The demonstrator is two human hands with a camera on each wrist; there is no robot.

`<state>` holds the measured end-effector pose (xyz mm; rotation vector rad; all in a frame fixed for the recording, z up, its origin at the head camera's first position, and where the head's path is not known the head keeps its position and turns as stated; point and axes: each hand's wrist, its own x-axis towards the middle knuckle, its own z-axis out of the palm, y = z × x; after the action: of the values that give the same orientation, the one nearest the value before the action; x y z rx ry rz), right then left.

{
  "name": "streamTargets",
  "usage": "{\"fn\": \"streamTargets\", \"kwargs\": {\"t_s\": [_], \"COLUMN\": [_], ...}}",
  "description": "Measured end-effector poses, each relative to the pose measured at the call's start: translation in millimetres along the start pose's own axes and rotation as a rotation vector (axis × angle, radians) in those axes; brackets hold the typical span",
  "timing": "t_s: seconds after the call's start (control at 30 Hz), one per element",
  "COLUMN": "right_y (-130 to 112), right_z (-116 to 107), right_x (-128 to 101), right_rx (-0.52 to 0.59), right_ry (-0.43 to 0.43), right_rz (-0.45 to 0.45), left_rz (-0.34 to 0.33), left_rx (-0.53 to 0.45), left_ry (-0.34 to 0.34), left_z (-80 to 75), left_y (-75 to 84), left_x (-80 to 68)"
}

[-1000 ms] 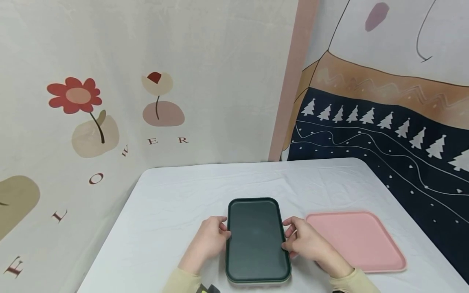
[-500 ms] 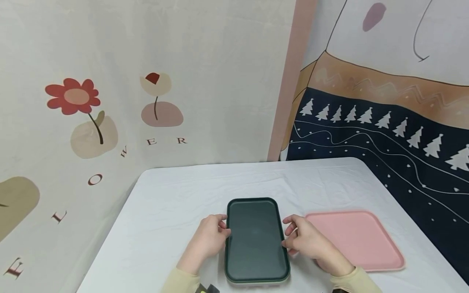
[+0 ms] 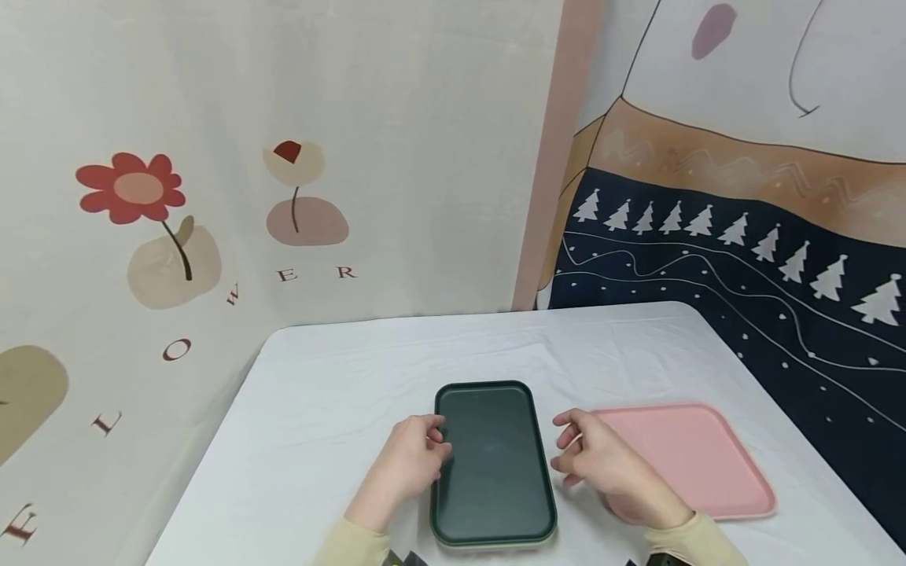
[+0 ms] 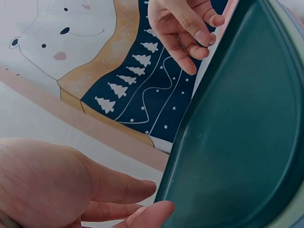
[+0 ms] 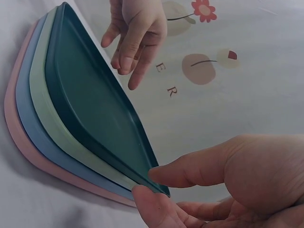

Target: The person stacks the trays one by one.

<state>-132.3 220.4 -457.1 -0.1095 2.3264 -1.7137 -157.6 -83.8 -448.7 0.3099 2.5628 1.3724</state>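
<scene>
A dark green rectangular tray [image 3: 493, 464] lies lengthwise on the white-covered table. The right wrist view shows it topping a stack, over a light green tray [image 5: 45, 102], a blue tray [image 5: 29, 109] and a pink tray [image 5: 16, 121]. My left hand [image 3: 416, 456] hovers at the left long side, relaxed fingers overlapping the rim in the head view and holding nothing. Just off the right long side is my right hand [image 3: 598, 454], its fingers loosely bent, with a narrow gap to the rim. Most of the lower trays is hidden in the head view.
Another pink tray [image 3: 697, 460] lies flat at the right, partly covered by my right wrist. The white cloth [image 3: 340, 377] covers the table up to its rounded far corners. Printed hangings [image 3: 425, 157] stand behind and beside it.
My right hand has drawn slightly away from the green tray's right rim. My left fingers now overlap the left rim a little more. The stack stays put while the head view shifts slightly.
</scene>
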Motion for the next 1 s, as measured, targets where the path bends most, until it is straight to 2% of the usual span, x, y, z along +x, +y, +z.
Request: {"fn": "streamTargets", "kwargs": {"t_s": [0.2, 0.53, 1.0], "right_y": [2.2, 3.7, 13.6], "right_z": [-14.2, -43.9, -85.7], "right_x": [-2.0, -7.5, -6.5], "right_rx": [-0.029, -0.085, -0.128], "right_ry": [0.011, 0.082, 0.101], "right_rz": [-0.004, 0.050, 0.027], "left_rz": [-0.010, -0.006, 0.062], "left_rx": [0.010, 0.013, -0.017], "left_ry": [-0.008, -0.042, -0.078], "left_z": [6.0, 17.9, 40.5], "left_y": [2.3, 6.3, 25.4], "left_x": [2.2, 7.0, 6.9]}}
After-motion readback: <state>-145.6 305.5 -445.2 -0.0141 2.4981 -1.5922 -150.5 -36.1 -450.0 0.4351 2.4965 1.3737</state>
